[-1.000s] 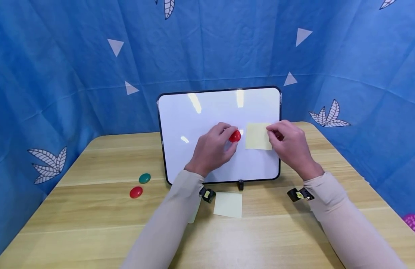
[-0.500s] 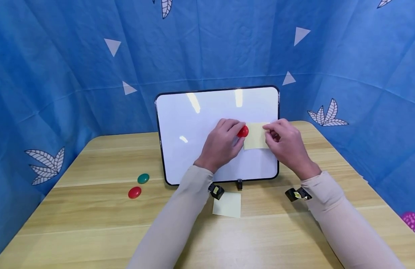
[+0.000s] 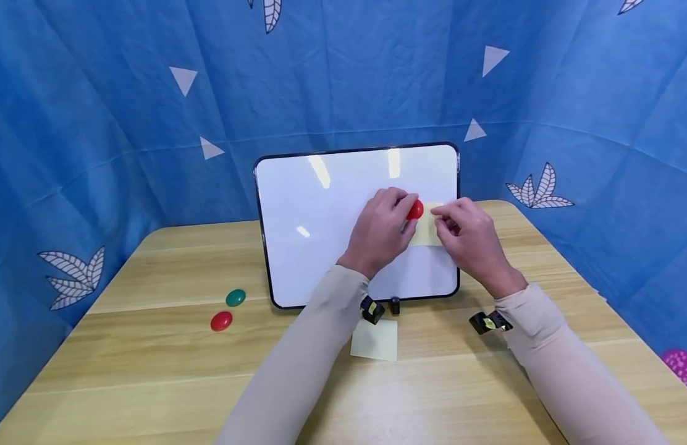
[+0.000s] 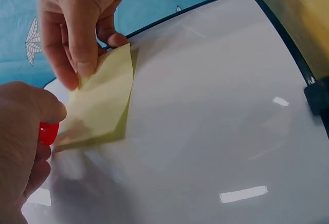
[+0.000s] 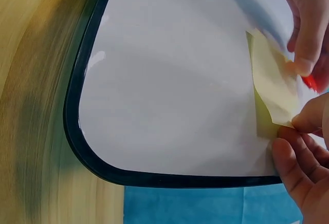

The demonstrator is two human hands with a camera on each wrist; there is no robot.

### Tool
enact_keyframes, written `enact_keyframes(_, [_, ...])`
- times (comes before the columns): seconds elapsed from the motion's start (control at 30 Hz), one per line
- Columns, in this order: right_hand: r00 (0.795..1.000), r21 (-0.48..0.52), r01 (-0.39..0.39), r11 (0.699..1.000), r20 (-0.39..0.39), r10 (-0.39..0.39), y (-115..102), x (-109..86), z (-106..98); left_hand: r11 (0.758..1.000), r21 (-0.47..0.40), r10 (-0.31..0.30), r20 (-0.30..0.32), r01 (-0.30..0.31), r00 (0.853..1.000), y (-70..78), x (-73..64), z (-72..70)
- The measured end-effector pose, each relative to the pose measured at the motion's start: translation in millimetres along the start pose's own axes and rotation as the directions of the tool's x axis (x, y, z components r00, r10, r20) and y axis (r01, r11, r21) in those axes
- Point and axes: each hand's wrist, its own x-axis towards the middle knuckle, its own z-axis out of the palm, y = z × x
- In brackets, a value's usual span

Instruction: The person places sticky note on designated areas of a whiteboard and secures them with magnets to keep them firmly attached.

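Note:
My left hand [image 3: 379,232] pinches a round red magnet [image 3: 416,209] between thumb and fingers, at the upper left part of a yellow paper note [image 3: 425,235]. The right hand [image 3: 472,240] pinches the note near its right edge, in front of a black-framed whiteboard [image 3: 310,259]. In the left wrist view, the note [image 4: 103,100] stands slightly off the board at its lower edge, throwing a shadow. The magnet [image 4: 49,133] is partly hidden by the left thumb there. In the right wrist view, the right thumb and fingertips hold a corner of the note [image 5: 275,80].
A pale note [image 3: 374,340] lies on the wooden table [image 3: 154,371] below the board's black foot [image 3: 395,306]. To the left lie a green magnet [image 3: 235,297] and a red one [image 3: 221,321]. Blue patterned cloth [image 3: 349,74] hangs behind and at both sides.
My left hand has moved right and slightly up with the red magnet, from bare board to over the yellow note. The right hand has stayed nearly still on the note's right edge.

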Motion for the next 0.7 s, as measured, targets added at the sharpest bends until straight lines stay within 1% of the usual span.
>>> enact_keyframes(0.2, [1.000,-0.006,-0.004,1.000,0.000,0.004,-1,-0.1,-1,0.999,0.038,-0.019,0.004,0.019,1.000,6.9,6.3,4.9])
enact_keyframes(0.37, [1.000,-0.006,-0.005,1.000,-0.003,0.005,-1,0.0,-1,0.998,0.063,-0.023,-0.003,0.023,1.000,8.7,6.8,7.9])
enact_keyframes(0.7, [1.000,-0.014,-0.015,1.000,-0.001,0.015,-1,-0.8,1,0.998,0.062,-0.022,-0.013,0.022,1.000,10.2,9.5,11.0])
